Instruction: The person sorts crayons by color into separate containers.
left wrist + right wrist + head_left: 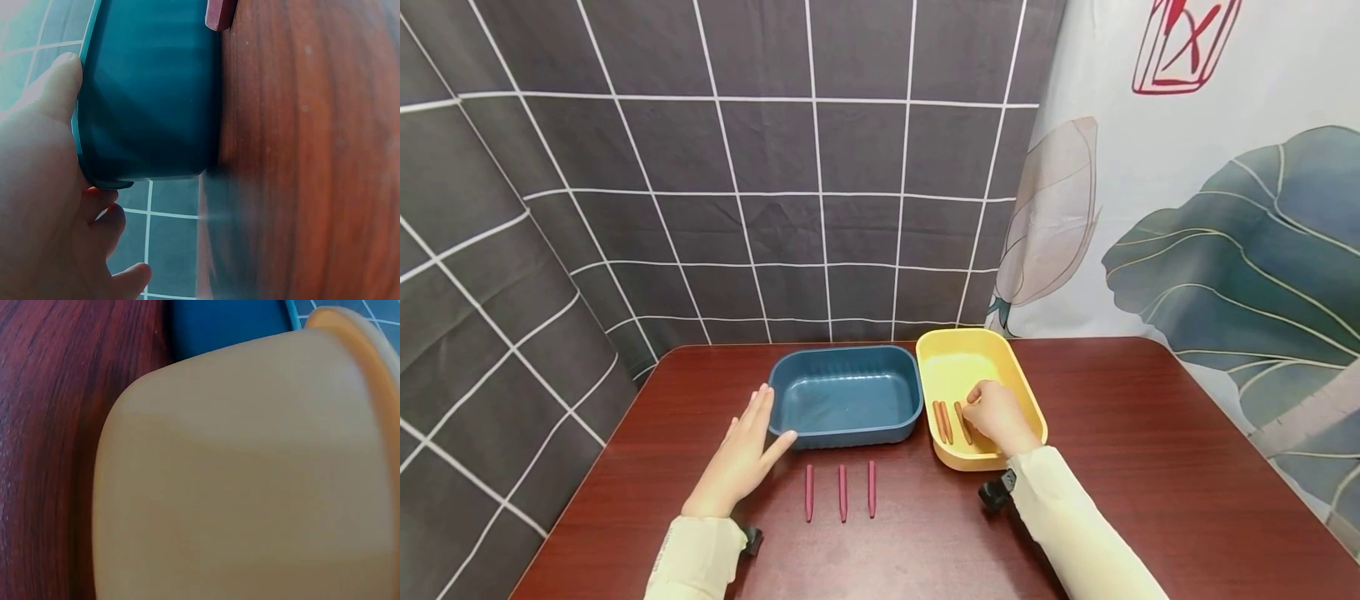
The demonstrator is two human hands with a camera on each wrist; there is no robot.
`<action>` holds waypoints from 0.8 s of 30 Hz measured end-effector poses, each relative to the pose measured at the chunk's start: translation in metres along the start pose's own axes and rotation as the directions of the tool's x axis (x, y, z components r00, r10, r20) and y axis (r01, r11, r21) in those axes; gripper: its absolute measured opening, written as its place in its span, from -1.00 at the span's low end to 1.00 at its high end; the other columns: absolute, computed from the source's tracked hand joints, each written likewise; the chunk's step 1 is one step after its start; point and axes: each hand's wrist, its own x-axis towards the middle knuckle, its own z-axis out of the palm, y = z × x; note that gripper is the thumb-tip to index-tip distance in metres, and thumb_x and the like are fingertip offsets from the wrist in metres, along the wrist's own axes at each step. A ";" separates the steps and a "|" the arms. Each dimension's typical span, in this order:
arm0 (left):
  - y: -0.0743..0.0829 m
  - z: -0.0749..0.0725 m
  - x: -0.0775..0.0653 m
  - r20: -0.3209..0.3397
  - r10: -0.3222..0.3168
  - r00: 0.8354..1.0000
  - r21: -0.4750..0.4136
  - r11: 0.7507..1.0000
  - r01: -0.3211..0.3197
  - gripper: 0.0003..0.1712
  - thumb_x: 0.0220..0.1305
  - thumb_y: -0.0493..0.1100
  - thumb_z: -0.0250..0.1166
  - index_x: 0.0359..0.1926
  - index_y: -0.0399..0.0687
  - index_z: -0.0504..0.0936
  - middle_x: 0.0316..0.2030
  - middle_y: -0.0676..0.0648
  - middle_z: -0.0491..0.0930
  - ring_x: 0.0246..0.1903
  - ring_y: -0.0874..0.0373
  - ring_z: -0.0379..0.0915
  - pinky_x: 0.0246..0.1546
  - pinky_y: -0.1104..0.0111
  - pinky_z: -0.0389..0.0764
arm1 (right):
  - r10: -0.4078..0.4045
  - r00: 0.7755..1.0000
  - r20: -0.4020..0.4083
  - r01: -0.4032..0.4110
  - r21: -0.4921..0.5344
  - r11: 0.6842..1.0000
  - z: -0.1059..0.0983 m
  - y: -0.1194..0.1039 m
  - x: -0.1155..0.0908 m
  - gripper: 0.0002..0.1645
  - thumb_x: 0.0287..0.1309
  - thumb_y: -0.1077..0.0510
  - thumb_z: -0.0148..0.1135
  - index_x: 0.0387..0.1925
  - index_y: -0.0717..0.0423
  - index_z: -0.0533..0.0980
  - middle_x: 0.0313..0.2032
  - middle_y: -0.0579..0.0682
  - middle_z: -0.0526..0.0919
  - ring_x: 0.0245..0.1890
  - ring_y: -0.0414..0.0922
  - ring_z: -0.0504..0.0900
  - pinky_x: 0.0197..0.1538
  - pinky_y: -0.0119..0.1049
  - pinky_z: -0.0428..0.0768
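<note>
In the head view my left hand (737, 458) lies along the left end of a blue plastic tray (857, 437), fingers straight and thumb spread by its near corner. The left wrist view shows the thumb right at the tray's rim. My right hand (1000, 417) reaches into a yellow plastic tray (1030, 392), fingertips curled at an orange-brown crayon (966, 432) and pinching it. Two similar crayons (943, 422) lie side by side to its left in that tray. Only the yellow tray's outer wall (237, 475) fills the right wrist view, hiding the fingers.
Three dark pink crayons (842, 493) lie in a spaced row on the red-brown wooden table (865, 567), in front of the blue tray. Both trays stand side by side near the back edge. Behind hang a grey grid cloth (760, 225) and a leaf-patterned curtain (1090, 292).
</note>
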 end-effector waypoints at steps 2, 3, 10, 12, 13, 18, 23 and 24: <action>0.001 0.000 0.000 -0.002 0.002 1.000 0.002 1.000 -0.002 0.01 0.46 0.24 0.15 0.60 -0.26 -0.07 0.58 -0.29 -0.10 0.55 -0.27 -0.18 0.46 -0.23 -0.07 | -0.013 1.000 -0.012 0.013 0.005 1.000 -0.001 -0.002 -0.002 -0.87 0.10 0.29 0.34 -0.36 0.31 0.55 -0.44 0.09 0.60 -0.42 -0.01 0.54 -0.37 -0.29 0.49; 0.001 -0.001 0.000 -0.005 0.005 1.000 0.005 1.000 -0.005 0.01 0.46 0.23 0.15 0.59 -0.27 -0.06 0.58 -0.30 -0.10 0.55 -0.27 -0.18 0.46 -0.23 -0.07 | -0.018 1.000 -0.017 0.018 0.014 1.000 -0.001 -0.002 -0.003 -0.86 0.11 0.28 0.34 -0.34 0.31 0.55 -0.45 0.08 0.60 -0.44 -0.02 0.55 -0.38 -0.28 0.50; 0.002 -0.002 0.000 -0.023 0.023 0.999 0.017 1.000 -0.023 -0.02 0.48 0.19 0.16 0.58 -0.32 -0.05 0.57 -0.33 -0.08 0.54 -0.29 -0.16 0.45 -0.24 -0.05 | -0.085 0.993 -0.081 0.090 0.061 0.994 -0.006 -0.014 -0.017 -0.84 0.09 0.29 0.23 -0.27 0.29 0.58 -0.52 -0.01 0.61 -0.52 -0.13 0.55 -0.39 -0.30 0.51; 0.003 -0.002 0.000 -0.023 0.022 0.999 0.016 1.000 -0.021 -0.01 0.48 0.19 0.16 0.58 -0.31 -0.05 0.57 -0.33 -0.09 0.54 -0.29 -0.16 0.45 -0.24 -0.05 | -0.096 0.990 -0.106 0.104 0.073 0.992 -0.008 -0.019 -0.022 -0.83 0.10 0.27 0.21 -0.25 0.28 0.60 -0.51 -0.01 0.61 -0.50 -0.13 0.54 -0.38 -0.30 0.50; 0.003 -0.003 0.000 -0.023 0.020 1.000 0.016 1.000 -0.020 -0.01 0.48 0.20 0.15 0.58 -0.31 -0.05 0.57 -0.32 -0.09 0.54 -0.29 -0.16 0.46 -0.23 -0.05 | -0.102 0.988 -0.116 0.112 0.081 0.990 -0.009 -0.022 -0.025 -0.82 0.11 0.27 0.21 -0.24 0.27 0.60 -0.50 -0.01 0.62 -0.50 -0.13 0.55 -0.37 -0.31 0.50; 0.003 -0.003 0.001 -0.020 0.015 1.000 0.013 1.000 -0.015 0.00 0.47 0.22 0.14 0.58 -0.30 -0.05 0.57 -0.32 -0.09 0.54 -0.29 -0.17 0.46 -0.24 -0.06 | -0.192 0.963 -0.188 0.218 0.133 0.967 -0.014 -0.039 -0.044 -0.85 0.12 0.28 0.25 -0.25 0.24 0.63 -0.49 -0.01 0.64 -0.54 -0.17 0.56 -0.40 -0.32 0.53; 0.001 -0.002 0.000 -0.008 0.012 1.000 0.004 1.000 -0.012 0.01 0.46 0.23 0.15 0.59 -0.29 -0.06 0.58 -0.31 -0.09 0.55 -0.28 -0.18 0.46 -0.24 -0.07 | -0.262 0.938 -0.226 0.305 0.186 0.934 -0.005 -0.052 -0.061 -0.94 0.11 0.33 0.34 -0.33 0.18 0.63 -0.53 -0.07 0.62 -0.54 -0.20 0.54 -0.39 -0.38 0.55; 0.001 -0.002 0.000 -0.005 0.011 1.000 0.002 1.000 -0.011 0.01 0.46 0.22 0.16 0.59 -0.29 -0.06 0.58 -0.31 -0.09 0.55 -0.28 -0.18 0.46 -0.24 -0.08 | -0.267 0.937 -0.224 0.313 0.199 0.929 -0.002 -0.054 -0.064 -0.93 0.11 0.34 0.35 -0.34 0.17 0.63 -0.53 -0.09 0.61 -0.54 -0.21 0.54 -0.38 -0.39 0.55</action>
